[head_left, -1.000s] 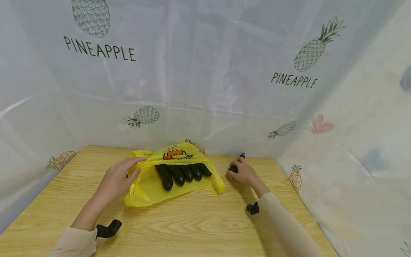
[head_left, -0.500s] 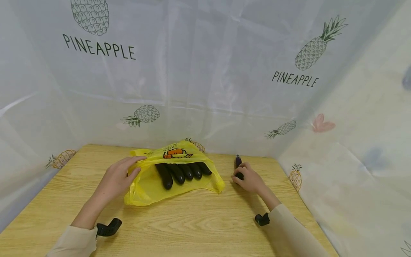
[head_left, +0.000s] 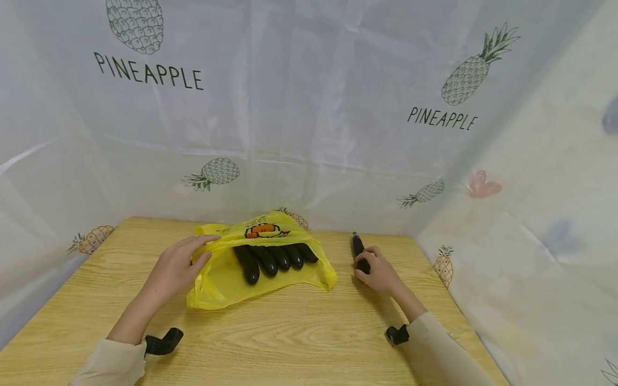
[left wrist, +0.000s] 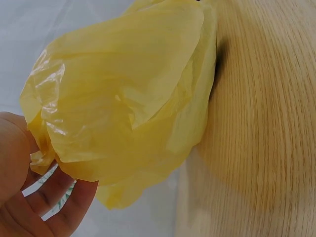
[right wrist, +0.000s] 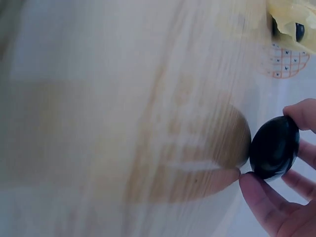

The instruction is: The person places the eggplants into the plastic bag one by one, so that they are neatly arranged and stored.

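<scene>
A yellow plastic bag lies on its side on the table, its mouth facing me. Several dark eggplants rest in a row inside it. My left hand pinches the upper left edge of the bag's mouth; in the left wrist view the film bunches between thumb and fingers. To the right of the bag, another eggplant points its stem end toward the back wall. My right hand grips its near end, and the right wrist view shows thumb and fingers around the rounded black tip.
Pale pineapple-print sheeting hangs along the back and sides of the wood-grain table. Black wrist mounts stick out from both sleeves over the tabletop.
My right hand has come nearer to me and slightly right, with the eggplant's stem end swinging left and now lying near the table's back edge. The left hand and bag have stayed put.
</scene>
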`<state>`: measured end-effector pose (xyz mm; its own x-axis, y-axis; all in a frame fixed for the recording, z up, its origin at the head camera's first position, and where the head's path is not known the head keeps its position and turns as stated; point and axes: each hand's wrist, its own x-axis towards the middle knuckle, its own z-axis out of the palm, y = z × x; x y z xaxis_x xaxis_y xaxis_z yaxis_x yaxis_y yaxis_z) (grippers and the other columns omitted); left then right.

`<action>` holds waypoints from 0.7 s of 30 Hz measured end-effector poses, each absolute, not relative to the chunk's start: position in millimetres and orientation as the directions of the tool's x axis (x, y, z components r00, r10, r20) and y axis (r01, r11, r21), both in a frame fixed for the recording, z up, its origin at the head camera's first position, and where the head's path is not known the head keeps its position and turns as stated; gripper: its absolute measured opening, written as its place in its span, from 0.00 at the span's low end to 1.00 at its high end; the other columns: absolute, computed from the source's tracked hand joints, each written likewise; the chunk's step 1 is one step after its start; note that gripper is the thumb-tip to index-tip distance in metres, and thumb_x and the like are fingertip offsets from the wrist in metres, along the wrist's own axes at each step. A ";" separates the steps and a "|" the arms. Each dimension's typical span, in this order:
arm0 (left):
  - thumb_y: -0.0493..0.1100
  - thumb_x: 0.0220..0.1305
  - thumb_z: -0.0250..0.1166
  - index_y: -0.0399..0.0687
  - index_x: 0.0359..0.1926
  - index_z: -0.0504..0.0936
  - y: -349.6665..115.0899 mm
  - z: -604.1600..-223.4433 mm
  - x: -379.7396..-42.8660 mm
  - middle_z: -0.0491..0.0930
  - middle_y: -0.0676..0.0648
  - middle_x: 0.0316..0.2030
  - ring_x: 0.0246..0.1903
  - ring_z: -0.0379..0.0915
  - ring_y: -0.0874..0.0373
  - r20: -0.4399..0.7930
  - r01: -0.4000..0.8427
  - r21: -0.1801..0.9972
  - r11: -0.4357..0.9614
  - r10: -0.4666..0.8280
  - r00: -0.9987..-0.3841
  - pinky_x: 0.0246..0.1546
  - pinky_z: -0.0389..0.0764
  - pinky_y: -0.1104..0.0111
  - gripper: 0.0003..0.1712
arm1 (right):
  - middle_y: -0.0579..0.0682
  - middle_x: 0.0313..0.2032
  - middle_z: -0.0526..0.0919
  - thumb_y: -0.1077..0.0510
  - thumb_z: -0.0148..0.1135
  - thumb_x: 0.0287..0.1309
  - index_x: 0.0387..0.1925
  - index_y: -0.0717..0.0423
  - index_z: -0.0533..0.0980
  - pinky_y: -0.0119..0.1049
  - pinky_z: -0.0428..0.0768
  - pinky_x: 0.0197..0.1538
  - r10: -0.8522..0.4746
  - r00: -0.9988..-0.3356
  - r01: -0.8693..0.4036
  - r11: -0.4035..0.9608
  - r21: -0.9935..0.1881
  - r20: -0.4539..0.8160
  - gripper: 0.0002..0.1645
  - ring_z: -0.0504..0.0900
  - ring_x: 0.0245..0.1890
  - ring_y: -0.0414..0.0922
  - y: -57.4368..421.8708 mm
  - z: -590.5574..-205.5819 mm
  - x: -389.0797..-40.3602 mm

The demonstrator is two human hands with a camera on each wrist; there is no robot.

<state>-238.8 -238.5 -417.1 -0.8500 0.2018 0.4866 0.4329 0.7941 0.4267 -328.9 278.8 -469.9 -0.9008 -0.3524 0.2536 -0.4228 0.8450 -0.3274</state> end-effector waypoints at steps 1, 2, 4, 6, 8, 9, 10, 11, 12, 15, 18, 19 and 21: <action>0.36 0.76 0.66 0.50 0.71 0.79 -238.6 -417.3 -238.8 0.82 0.36 0.64 0.55 0.82 0.34 0.487 0.433 0.427 0.794 0.202 -0.850 0.53 0.81 0.36 0.25 | 0.66 0.62 0.72 0.58 0.73 0.68 0.56 0.59 0.82 0.62 0.83 0.53 -0.346 -0.904 -0.416 0.846 -0.335 0.250 0.19 0.81 0.53 0.63 279.0 -469.7 -328.7; 0.36 0.76 0.66 0.50 0.71 0.79 -238.6 -417.5 -238.9 0.82 0.36 0.64 0.55 0.82 0.34 0.488 0.433 0.427 0.794 0.201 -0.850 0.54 0.81 0.36 0.25 | 0.65 0.61 0.73 0.58 0.73 0.67 0.58 0.60 0.81 0.61 0.83 0.52 -0.339 -0.908 -0.408 0.848 -0.339 0.245 0.21 0.81 0.52 0.62 279.1 -469.4 -328.3; 0.36 0.76 0.66 0.50 0.71 0.79 -238.7 -417.7 -239.1 0.82 0.37 0.64 0.56 0.82 0.34 0.490 0.435 0.428 0.792 0.201 -0.848 0.54 0.81 0.36 0.25 | 0.65 0.60 0.74 0.60 0.73 0.66 0.61 0.61 0.80 0.60 0.83 0.51 -0.327 -0.914 -0.395 0.850 -0.348 0.239 0.24 0.80 0.50 0.60 279.8 -468.8 -327.4; 0.36 0.76 0.66 0.49 0.71 0.79 -238.8 -417.9 -239.2 0.82 0.37 0.64 0.56 0.82 0.35 0.494 0.438 0.428 0.790 0.202 -0.846 0.53 0.82 0.37 0.25 | 0.64 0.59 0.74 0.60 0.73 0.66 0.63 0.61 0.79 0.58 0.82 0.50 -0.319 -0.920 -0.384 0.852 -0.355 0.230 0.26 0.80 0.49 0.58 280.3 -468.1 -326.4; 0.36 0.76 0.66 0.49 0.71 0.79 -238.4 -417.6 -239.5 0.82 0.37 0.64 0.55 0.83 0.35 0.497 0.442 0.427 0.789 0.203 -0.844 0.52 0.82 0.38 0.25 | 0.64 0.59 0.74 0.60 0.72 0.66 0.63 0.61 0.78 0.58 0.83 0.50 -0.319 -0.920 -0.383 0.854 -0.352 0.226 0.26 0.80 0.49 0.58 281.1 -468.1 -325.3; 0.36 0.76 0.66 0.48 0.71 0.79 -238.2 -417.5 -239.6 0.82 0.37 0.64 0.54 0.83 0.36 0.499 0.443 0.427 0.788 0.204 -0.843 0.52 0.82 0.38 0.25 | 0.65 0.59 0.75 0.61 0.72 0.66 0.64 0.62 0.78 0.58 0.83 0.50 -0.318 -0.921 -0.382 0.854 -0.353 0.226 0.27 0.80 0.50 0.58 281.4 -467.9 -324.8; 0.36 0.76 0.66 0.48 0.71 0.79 -238.1 -417.4 -239.6 0.82 0.37 0.64 0.54 0.83 0.36 0.499 0.444 0.427 0.788 0.205 -0.842 0.52 0.83 0.38 0.25 | 0.65 0.59 0.75 0.61 0.72 0.66 0.65 0.62 0.77 0.58 0.83 0.50 -0.317 -0.921 -0.381 0.854 -0.354 0.226 0.28 0.80 0.50 0.59 281.6 -467.7 -324.2; 0.36 0.76 0.66 0.48 0.71 0.79 -238.1 -417.3 -239.6 0.82 0.37 0.64 0.54 0.83 0.36 0.499 0.444 0.427 0.787 0.205 -0.842 0.52 0.82 0.38 0.25 | 0.65 0.59 0.75 0.61 0.72 0.66 0.66 0.62 0.77 0.59 0.83 0.51 -0.315 -0.922 -0.380 0.853 -0.358 0.226 0.29 0.80 0.51 0.60 281.8 -467.6 -323.8; 0.36 0.76 0.66 0.48 0.71 0.79 -238.1 -417.3 -239.6 0.82 0.37 0.64 0.54 0.83 0.36 0.498 0.444 0.428 0.787 0.205 -0.843 0.51 0.82 0.38 0.25 | 0.65 0.59 0.75 0.61 0.73 0.65 0.66 0.63 0.76 0.59 0.83 0.51 -0.314 -0.922 -0.379 0.852 -0.362 0.226 0.30 0.80 0.51 0.60 282.0 -467.6 -323.4; 0.36 0.76 0.65 0.48 0.71 0.79 -238.3 -417.1 -239.3 0.81 0.37 0.64 0.55 0.82 0.35 0.493 0.441 0.429 0.788 0.204 -0.846 0.52 0.82 0.37 0.25 | 0.66 0.57 0.77 0.62 0.73 0.64 0.68 0.65 0.75 0.60 0.83 0.51 -0.310 -0.923 -0.376 0.853 -0.362 0.228 0.32 0.80 0.51 0.62 283.1 -468.0 -322.6; 0.36 0.76 0.65 0.48 0.71 0.79 -238.7 -416.9 -239.1 0.81 0.37 0.64 0.55 0.82 0.35 0.488 0.438 0.433 0.788 0.204 -0.849 0.53 0.82 0.37 0.25 | 0.65 0.55 0.79 0.62 0.73 0.63 0.68 0.65 0.75 0.58 0.83 0.49 -0.302 -0.927 -0.367 0.858 -0.360 0.224 0.33 0.82 0.50 0.61 284.6 -469.0 -322.1; 0.36 0.76 0.65 0.48 0.71 0.79 -238.7 -416.8 -239.1 0.81 0.37 0.64 0.56 0.82 0.35 0.488 0.438 0.434 0.787 0.204 -0.849 0.53 0.81 0.37 0.25 | 0.65 0.54 0.80 0.62 0.73 0.63 0.68 0.64 0.75 0.58 0.84 0.48 -0.299 -0.928 -0.363 0.861 -0.356 0.223 0.33 0.82 0.49 0.60 285.1 -469.3 -321.9; 0.36 0.76 0.65 0.48 0.71 0.79 -238.8 -416.7 -239.1 0.81 0.36 0.64 0.55 0.82 0.35 0.488 0.439 0.434 0.787 0.204 -0.849 0.53 0.82 0.37 0.25 | 0.63 0.51 0.81 0.62 0.74 0.63 0.68 0.63 0.76 0.56 0.84 0.47 -0.294 -0.931 -0.356 0.865 -0.355 0.218 0.33 0.83 0.46 0.58 285.9 -469.1 -321.3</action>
